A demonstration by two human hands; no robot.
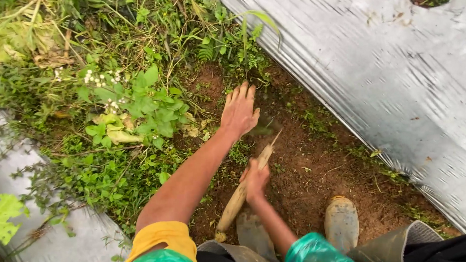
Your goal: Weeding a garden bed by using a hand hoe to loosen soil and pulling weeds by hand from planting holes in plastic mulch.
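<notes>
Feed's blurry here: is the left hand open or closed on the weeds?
Open. The left hand lies flat, fingers spread over bare soil beside the weeds, gripping nothing.

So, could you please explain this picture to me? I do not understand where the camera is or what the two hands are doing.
There is no machine here, only a person. The one picture comes from a camera worn on the person's head, looking down, so you see their own arms, hands and rubber boots.

The ground is a strip of bare brown soil between two silver plastic sheets that cover the beds. To the left grow green weeds, some with small white flowers.

The right hand is closed around a wooden handle; its working end is blurred, so I cannot tell which tool it is. The left hand holds nothing: it is open, fingers spread, low over the soil beside the weeds. Whether it touches the ground I cannot tell.
</notes>
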